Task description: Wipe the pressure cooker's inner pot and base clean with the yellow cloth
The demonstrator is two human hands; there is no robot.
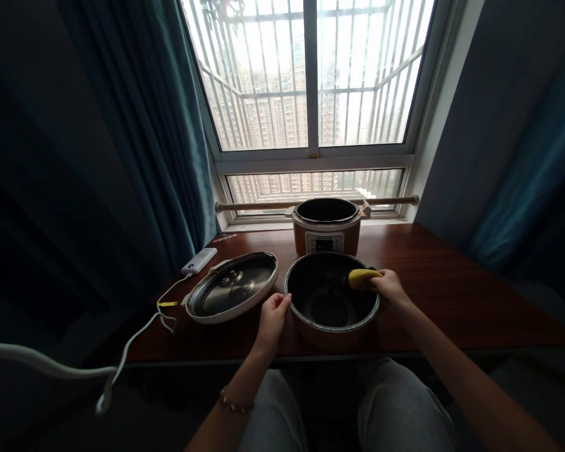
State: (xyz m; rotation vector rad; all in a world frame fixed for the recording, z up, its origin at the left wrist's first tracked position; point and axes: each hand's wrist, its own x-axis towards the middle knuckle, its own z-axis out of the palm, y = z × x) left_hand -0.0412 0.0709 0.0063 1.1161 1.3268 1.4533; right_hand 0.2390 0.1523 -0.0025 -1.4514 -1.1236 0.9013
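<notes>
A dark inner pot (306, 320) with a bright metal rim stands on the table close to my knees. Its left rim is pinched by my left hand (274, 314), thumb and fingers closed on the edge. At the opposite side, my right hand (390, 287) grips a yellow cloth (363, 278) against the inside of the pot near the rim. Right behind the pot is an electric pressure cooker body (327, 233) with a front control panel and an open top. The cooker lid (238, 285) lies to the left, its metal inner side facing up.
The brown wooden table (452, 295) ends just before my knees. A white power bank (199, 261) with a white cable (136, 339) sits at its left; the cable hangs over the edge. Behind are a barred window (313, 94) and a blue curtain (160, 138).
</notes>
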